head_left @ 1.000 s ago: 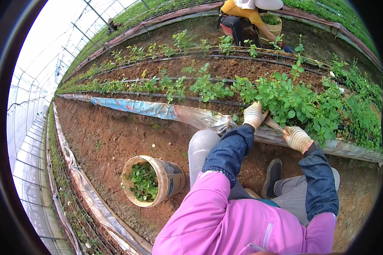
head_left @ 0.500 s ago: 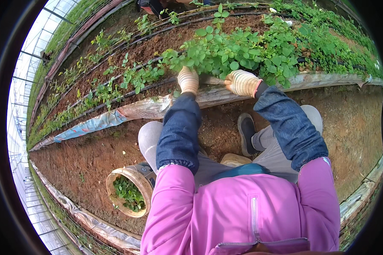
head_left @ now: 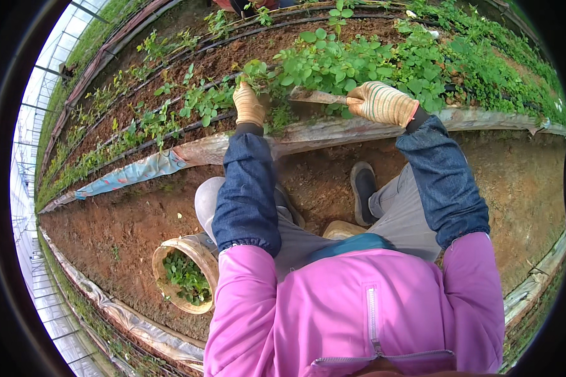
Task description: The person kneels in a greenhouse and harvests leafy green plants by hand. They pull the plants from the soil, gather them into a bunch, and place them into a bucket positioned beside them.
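My left hand (head_left: 248,107), in a striped work glove, is closed on a tuft of green leaves (head_left: 258,72) at the near side of the planted bed. My right hand (head_left: 383,103), gloved alike, grips a small hand tool with a flat, soil-stained blade (head_left: 314,96), perhaps a trowel. Its blade points left toward my other hand, over the bed's near edge. Right behind the blade grow dense leafy green plants (head_left: 339,63). Small weeds (head_left: 281,117) stand between my left hand and the tool.
Plastic sheeting (head_left: 226,146) lines the bed's near edge. Dark drip hoses (head_left: 188,54) run along the soil. A dirty white bucket (head_left: 212,270) with leaves in it lies tilted on the path at my left. Part of another person (head_left: 248,5) shows beyond the bed.
My hands have moved apart: the left one to the left with leaves in it, the right one to the right and slightly up. The tool's blade has come into plain view.
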`<action>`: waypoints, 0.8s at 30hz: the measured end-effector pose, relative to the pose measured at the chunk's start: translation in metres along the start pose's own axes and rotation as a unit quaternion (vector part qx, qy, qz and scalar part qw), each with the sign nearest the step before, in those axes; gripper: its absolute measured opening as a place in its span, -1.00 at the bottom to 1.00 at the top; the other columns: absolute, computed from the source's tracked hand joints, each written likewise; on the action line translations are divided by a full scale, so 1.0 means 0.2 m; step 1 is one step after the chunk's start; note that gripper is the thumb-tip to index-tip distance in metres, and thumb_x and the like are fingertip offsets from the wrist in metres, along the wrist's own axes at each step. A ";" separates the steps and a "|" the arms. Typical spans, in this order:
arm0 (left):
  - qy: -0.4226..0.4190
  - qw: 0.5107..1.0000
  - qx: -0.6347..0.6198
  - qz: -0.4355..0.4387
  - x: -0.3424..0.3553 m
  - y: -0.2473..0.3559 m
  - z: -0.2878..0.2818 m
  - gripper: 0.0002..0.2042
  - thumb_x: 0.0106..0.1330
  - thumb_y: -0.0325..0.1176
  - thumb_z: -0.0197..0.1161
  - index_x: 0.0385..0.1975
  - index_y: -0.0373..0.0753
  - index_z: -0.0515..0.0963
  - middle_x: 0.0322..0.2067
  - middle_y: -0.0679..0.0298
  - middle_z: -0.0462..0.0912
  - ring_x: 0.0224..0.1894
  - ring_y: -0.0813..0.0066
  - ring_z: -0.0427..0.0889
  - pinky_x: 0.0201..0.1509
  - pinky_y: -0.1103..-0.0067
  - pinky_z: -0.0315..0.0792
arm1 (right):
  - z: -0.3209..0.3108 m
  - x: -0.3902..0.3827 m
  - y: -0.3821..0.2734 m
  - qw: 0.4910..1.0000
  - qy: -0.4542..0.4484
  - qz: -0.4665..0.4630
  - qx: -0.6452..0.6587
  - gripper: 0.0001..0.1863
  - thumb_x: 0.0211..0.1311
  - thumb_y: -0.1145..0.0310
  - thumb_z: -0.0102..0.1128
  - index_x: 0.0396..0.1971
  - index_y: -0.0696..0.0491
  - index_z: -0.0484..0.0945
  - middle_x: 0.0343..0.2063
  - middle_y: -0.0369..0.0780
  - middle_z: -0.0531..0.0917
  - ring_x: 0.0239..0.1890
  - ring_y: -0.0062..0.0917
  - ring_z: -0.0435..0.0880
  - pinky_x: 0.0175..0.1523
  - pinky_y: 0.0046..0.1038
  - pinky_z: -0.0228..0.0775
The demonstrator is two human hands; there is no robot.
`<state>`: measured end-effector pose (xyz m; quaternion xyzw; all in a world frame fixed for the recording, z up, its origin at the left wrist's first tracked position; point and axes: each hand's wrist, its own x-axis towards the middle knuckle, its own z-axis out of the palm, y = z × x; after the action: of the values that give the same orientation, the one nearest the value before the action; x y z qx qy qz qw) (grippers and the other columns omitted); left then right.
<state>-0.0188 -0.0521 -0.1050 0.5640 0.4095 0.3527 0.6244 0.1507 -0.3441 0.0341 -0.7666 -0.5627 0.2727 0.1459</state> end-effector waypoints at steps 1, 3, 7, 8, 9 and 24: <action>0.031 0.985 -0.159 -0.063 -0.01 0.05 0.01 -0.63 0.22 -0.20 0.31 -0.09 -0.23 0.39 -0.31 0.25 0.55 -0.32 0.33 0.54 -0.28 0.45 0.46 | 0.02 0.02 0.02 1.000 -0.002 0.001 0.004 -0.64 0.18 0.19 0.05 -0.25 0.19 0.60 -0.52 0.04 0.59 -0.44 -0.15 0.57 -0.23 -0.25 0.41; 0.027 0.997 -0.037 -0.062 -0.07 0.17 0.03 -0.69 0.38 -0.10 0.12 -0.11 -0.23 0.43 -0.30 0.27 0.57 -0.30 0.37 0.51 -0.26 0.45 0.45 | 0.06 0.03 0.09 0.999 0.011 -0.005 0.035 -0.63 0.18 0.18 0.05 -0.23 0.19 0.60 -0.52 0.03 0.59 -0.45 -0.18 0.57 -0.23 -0.25 0.41; 0.009 0.930 0.343 0.132 0.07 -0.05 -0.39 -0.52 0.37 0.04 0.11 -0.14 -0.37 0.43 -0.31 0.22 0.61 -0.35 0.32 0.52 -0.28 0.48 0.44 | 0.04 0.03 0.02 0.998 -0.045 -0.019 0.034 -0.61 0.20 0.16 0.05 -0.19 0.17 0.60 -0.54 -0.02 0.60 -0.48 -0.24 0.54 -0.25 -0.26 0.41; -0.051 0.909 0.396 0.121 0.04 -0.09 -0.41 -0.41 0.28 0.11 0.21 -0.16 -0.46 0.43 -0.35 0.10 0.64 -0.41 0.21 0.55 -0.27 0.45 0.45 | 0.03 0.03 0.03 0.998 -0.060 -0.014 0.029 -0.61 0.20 0.15 0.06 -0.19 0.17 0.60 -0.55 -0.03 0.61 -0.49 -0.24 0.54 -0.26 -0.26 0.41; -0.080 0.849 0.505 0.137 -0.07 -0.01 -0.20 -0.37 0.18 0.14 0.28 -0.17 -0.47 0.47 -0.33 0.00 0.65 -0.32 0.10 0.60 -0.21 0.41 0.48 | 0.00 -0.01 0.12 0.997 -0.062 0.031 0.042 -0.60 0.19 0.14 0.08 -0.18 0.17 0.60 -0.56 -0.04 0.60 -0.50 -0.26 0.54 -0.27 -0.27 0.42; -0.192 0.699 0.666 0.174 -0.42 0.03 -0.03 -0.52 0.12 -0.20 0.34 0.04 -0.21 0.46 -0.28 0.03 0.67 -0.18 0.03 0.64 -0.11 0.30 0.52 | 0.10 0.07 0.26 0.996 -0.080 0.009 0.024 -0.62 0.16 0.16 0.10 -0.23 0.18 0.60 -0.58 -0.08 0.56 -0.53 -0.33 0.48 -0.29 -0.29 0.40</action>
<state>-0.0603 -0.1251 -0.0893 0.9494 0.3032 -0.0257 0.0777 0.1837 -0.3494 -0.0134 -0.7440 -0.5588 0.3476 0.1159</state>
